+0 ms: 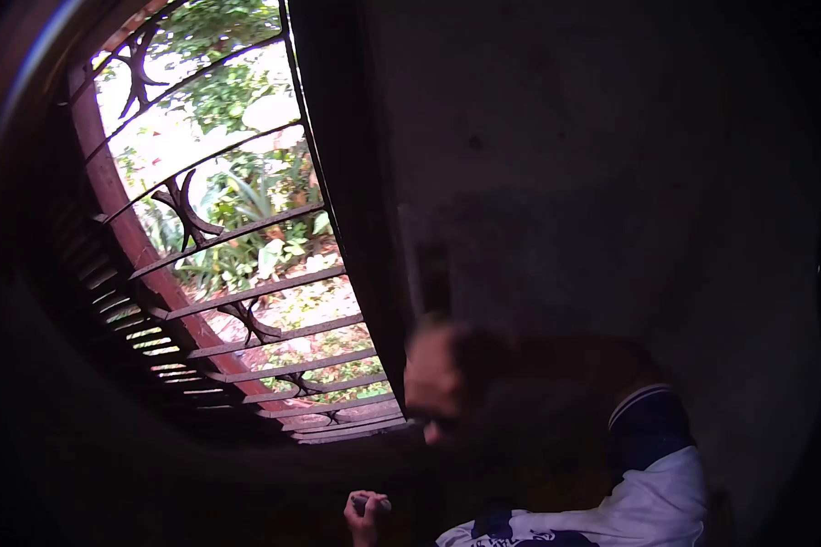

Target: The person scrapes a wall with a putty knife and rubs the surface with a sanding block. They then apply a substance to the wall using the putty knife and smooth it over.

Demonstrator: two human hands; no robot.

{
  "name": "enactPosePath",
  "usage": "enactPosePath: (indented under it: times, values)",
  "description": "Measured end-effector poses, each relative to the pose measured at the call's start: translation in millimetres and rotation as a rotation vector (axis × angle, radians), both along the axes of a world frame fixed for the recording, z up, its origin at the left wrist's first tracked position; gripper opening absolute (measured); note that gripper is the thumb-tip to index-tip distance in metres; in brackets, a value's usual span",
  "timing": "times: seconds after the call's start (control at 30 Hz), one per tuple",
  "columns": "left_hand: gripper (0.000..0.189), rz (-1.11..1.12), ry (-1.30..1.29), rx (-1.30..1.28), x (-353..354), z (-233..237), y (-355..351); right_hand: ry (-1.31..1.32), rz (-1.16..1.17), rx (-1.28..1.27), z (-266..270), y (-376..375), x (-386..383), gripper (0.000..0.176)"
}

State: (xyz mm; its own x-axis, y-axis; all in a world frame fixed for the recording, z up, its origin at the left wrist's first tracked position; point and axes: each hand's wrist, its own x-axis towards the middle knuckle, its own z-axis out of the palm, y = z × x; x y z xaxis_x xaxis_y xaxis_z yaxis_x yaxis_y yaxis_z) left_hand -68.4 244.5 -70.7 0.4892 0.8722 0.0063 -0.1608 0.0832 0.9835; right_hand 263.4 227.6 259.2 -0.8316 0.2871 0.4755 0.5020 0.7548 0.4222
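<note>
1. Shirt [661, 483], one, worn: white body, navy sleeve with pale stripes at the cuff, dark markings near the hem; nearest item, lower right.
2. Right arm [566, 365], one: bare below the cuff, bent, reaching across toward the window's lower corner, mostly in shadow.
3. Right hand [431, 369], one: blurred, lit on its window side; I cannot tell whether its fingers are apart, together or closed on anything.
4. Left hand [362, 523], one: raised low by the bottom edge, below and to the left of the right hand, well apart from it; fingers curled in, clamped on a small dark object.
5. Small dark object [375, 503], one: held in the left hand, partly covered by the fingers; kind too dim to tell.
6. Window [228, 241], one: barred with dark metal, curved ornaments between bars, reddish frame [106, 173] at left.
7. Plants [274, 255], several: green, leafy, brightly lit, outside the bars.
8. Wall [566, 182], one: dark, marked, right of the window.
</note>
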Motion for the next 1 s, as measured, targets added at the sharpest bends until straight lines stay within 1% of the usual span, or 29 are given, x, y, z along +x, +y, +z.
enactPosePath:
  times: [0.03,0.07,0.1,0.13,0.17,0.2,0.3,0.33,0.37,0.43,0.47,0.57,0.67,0.7,0.73,0.77,0.8,0.87,0.9,0.97,1.0]
  values:
    - [0.014,0.044,0.019,-0.015,0,4,-12,0.007,0.054,0.046,4,12,16,0.049]
    - [0.015,0.129,0.021,-0.037,7,8,-28,-0.018,0.037,0.003,-1,12,18,0.051]
    - [0.014,0.219,-0.007,-0.063,16,1,-38,-0.014,0.113,0.030,-11,9,15,0.052]
    - [0.013,0.305,-0.033,-0.091,23,-16,-50,-0.007,0.186,0.052,-24,3,10,0.053]
    - [0.013,0.391,-0.044,-0.121,20,-36,-66,-0.005,0.202,0.071,-27,3,14,0.054]
    - [0.009,0.398,-0.110,-0.172,17,-64,-75,-0.002,0.218,0.089,-29,4,17,0.055]
    - [0.009,0.574,-0.224,-0.186,48,-62,-114,-0.040,0.094,0.119,-12,23,44,0.056]
    - [0.015,0.632,-0.333,-0.182,49,-93,-115,-0.084,0.078,0.183,-16,22,40,0.056]
    - [0.016,0.665,-0.325,-0.183,54,-92,-125,-0.089,0.134,0.149,-20,16,33,0.055]
    - [0.017,0.718,-0.305,-0.193,70,-73,-140,-0.100,0.234,0.074,-31,-8,20,0.054]
    - [0.022,0.756,-0.371,-0.220,77,-62,-147,-0.195,0.202,0.103,-38,-13,21,0.053]
    - [0.010,0.659,-0.257,-0.223,72,-35,-172,-0.119,0.123,0.243,-17,29,43,0.054]
    - [0.011,0.690,-0.244,-0.184,67,-21,-191,-0.179,0.232,0.145,-33,0,32,0.053]
    - [0.011,0.693,-0.250,-0.172,59,-27,-196,-0.218,0.276,0.117,-34,-9,30,0.053]
    - [0.011,0.695,-0.265,-0.157,53,-36,-201,-0.186,0.344,0.010,-35,-4,31,0.052]
    - [0.011,0.696,-0.273,-0.150,45,-45,-207,-0.180,0.279,0.028,-31,7,33,0.053]
    - [0.011,0.700,-0.256,-0.195,39,-39,-213,-0.169,0.211,0.036,-21,22,38,0.054]
    - [0.011,0.713,-0.245,-0.183,32,-24,-229,-0.165,0.076,0.020,-18,28,34,0.057]
    - [0.011,0.718,-0.239,-0.173,26,-18,-234,-0.129,0.054,-0.034,-27,18,29,0.057]
    - [0.010,0.756,-0.202,-0.211,11,-24,-245,-0.063,0.009,-0.127,-60,-13,11,0.058]
    - [0.010,0.775,-0.185,-0.231,4,-28,-252,0.004,0.005,-0.077,-88,-33,2,0.058]
